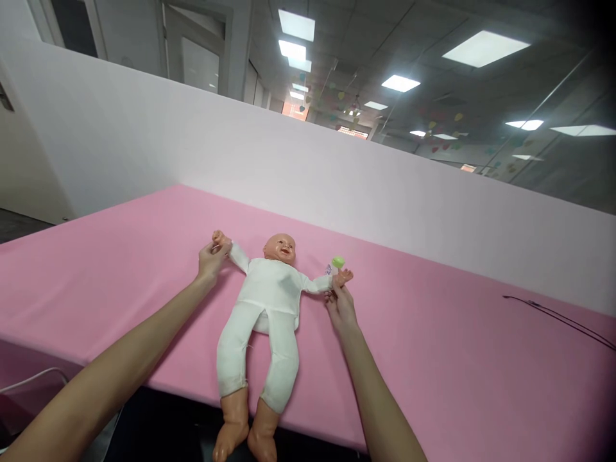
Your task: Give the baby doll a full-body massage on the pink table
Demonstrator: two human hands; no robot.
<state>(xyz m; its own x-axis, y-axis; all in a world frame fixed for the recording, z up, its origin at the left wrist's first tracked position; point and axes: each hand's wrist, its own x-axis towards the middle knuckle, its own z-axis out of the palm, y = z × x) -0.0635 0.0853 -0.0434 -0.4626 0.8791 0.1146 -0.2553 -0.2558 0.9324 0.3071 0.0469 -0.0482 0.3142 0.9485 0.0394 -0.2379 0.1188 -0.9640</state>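
A baby doll with a white cloth body lies face up on the pink-covered table. Its arms are spread to both sides, and its bare plastic feet hang past the near edge. My left hand is closed around the doll's wrist on the left of the view. On the other side, my right hand grips the doll's other wrist from below, fingers partly hidden. Just behind that wrist stands a small clear bottle with a green cap, partly covered by the doll's hand.
A white partition wall runs along the table's far side. Thin black cables lie at the right. A white cable hangs at the lower left, below the table edge.
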